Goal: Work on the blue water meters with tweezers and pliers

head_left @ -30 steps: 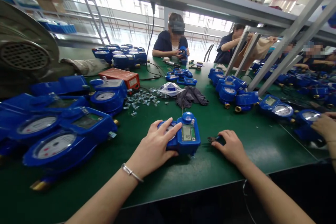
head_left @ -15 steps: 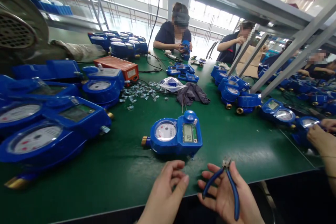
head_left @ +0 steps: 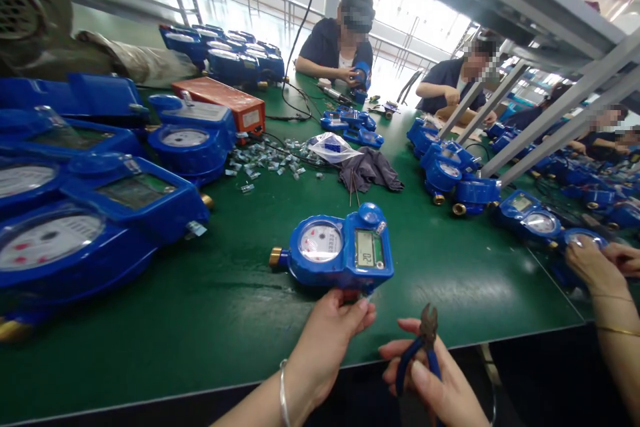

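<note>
blue plastic, glossy and rounded, makes up the meter [head_left: 345, 250], lying before you on the smooth green table [head_left: 225, 327], its brass end [head_left: 275, 257] pointing left. your left hand [head_left: 330, 330] is at its near edge, thumb and fingers drawn together; you cannot tell whether they pinch anything. your right hand [head_left: 443, 383] curls loosely round blue-handled metal cutters [head_left: 429, 331]. crumpled grey cloth [head_left: 373, 171] lies beyond, near scattered clear tags [head_left: 270, 159]; other meters [head_left: 143, 233] crowd the left, and slanting metal struts [head_left: 563, 111] block your view at right.
</note>
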### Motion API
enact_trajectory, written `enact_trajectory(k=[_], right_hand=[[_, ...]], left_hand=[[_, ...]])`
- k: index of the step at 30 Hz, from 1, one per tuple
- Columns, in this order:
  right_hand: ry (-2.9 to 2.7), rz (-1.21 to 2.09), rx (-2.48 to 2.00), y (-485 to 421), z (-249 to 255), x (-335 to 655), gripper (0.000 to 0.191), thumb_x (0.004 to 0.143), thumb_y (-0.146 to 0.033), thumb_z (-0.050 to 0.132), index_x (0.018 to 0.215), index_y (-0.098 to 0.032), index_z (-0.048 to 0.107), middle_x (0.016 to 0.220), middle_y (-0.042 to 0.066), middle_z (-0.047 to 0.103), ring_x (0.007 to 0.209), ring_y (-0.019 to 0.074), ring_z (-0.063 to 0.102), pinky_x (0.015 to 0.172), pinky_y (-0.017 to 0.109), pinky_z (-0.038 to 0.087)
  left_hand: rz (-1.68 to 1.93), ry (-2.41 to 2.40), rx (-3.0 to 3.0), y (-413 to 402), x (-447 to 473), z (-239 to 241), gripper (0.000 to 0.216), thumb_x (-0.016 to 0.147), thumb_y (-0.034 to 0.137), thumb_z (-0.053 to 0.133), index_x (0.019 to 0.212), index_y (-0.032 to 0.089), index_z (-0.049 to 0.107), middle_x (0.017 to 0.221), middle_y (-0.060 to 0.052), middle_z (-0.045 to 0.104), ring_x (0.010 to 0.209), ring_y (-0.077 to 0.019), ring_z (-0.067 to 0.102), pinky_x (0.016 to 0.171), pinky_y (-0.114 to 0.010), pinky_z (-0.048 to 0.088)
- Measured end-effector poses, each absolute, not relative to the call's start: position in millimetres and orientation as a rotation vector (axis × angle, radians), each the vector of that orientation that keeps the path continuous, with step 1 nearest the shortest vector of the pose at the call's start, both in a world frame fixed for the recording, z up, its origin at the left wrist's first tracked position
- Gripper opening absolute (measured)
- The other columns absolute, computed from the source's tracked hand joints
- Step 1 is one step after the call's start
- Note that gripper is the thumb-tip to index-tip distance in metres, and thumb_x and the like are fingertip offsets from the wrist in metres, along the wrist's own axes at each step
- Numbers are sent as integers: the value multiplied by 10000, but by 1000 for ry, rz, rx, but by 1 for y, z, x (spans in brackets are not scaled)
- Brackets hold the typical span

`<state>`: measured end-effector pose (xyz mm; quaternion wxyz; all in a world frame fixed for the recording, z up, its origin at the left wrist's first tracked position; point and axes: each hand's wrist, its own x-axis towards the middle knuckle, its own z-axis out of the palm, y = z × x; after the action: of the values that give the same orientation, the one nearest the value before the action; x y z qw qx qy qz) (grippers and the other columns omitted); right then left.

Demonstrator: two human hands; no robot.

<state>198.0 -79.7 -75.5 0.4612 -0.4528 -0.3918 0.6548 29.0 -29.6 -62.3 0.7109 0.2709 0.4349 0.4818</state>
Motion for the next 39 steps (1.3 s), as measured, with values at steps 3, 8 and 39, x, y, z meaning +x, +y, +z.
enact_trajectory(k=[3, 8, 39], right_hand=[[-1163, 1534, -1169, -74, -71, 200, 440, 694, -516, 691, 984, -213, 556, 926, 82, 659, 741, 188, 595, 683, 321, 447], [-1371, 1654, -1246, -65, -60, 202, 544, 659, -568, 683, 1031, -178, 610, 894, 83, 634, 826, 217, 564, 747, 336, 417], [-2323, 1190, -1744, -13, 0, 197, 307, 843, -480, 501, 895, -217, 649, 764, -9, 628, 686, 153, 539, 625, 244, 349]], left_hand=[[1092, 910, 591, -28, 30, -62, 364, 761, 265, 678, 1074, 136, 544, 1048, -77, 595, 987, -183, 580, 938, -357, 461], [1096, 891, 667, -21, 28, -63, 338, 733, 275, 704, 1027, 141, 606, 928, -56, 651, 914, -166, 580, 922, -329, 432], [1157, 781, 657, -16, 25, -73, 232, 779, 183, 610, 1007, 153, 578, 997, -42, 672, 934, -168, 601, 926, -306, 424]])
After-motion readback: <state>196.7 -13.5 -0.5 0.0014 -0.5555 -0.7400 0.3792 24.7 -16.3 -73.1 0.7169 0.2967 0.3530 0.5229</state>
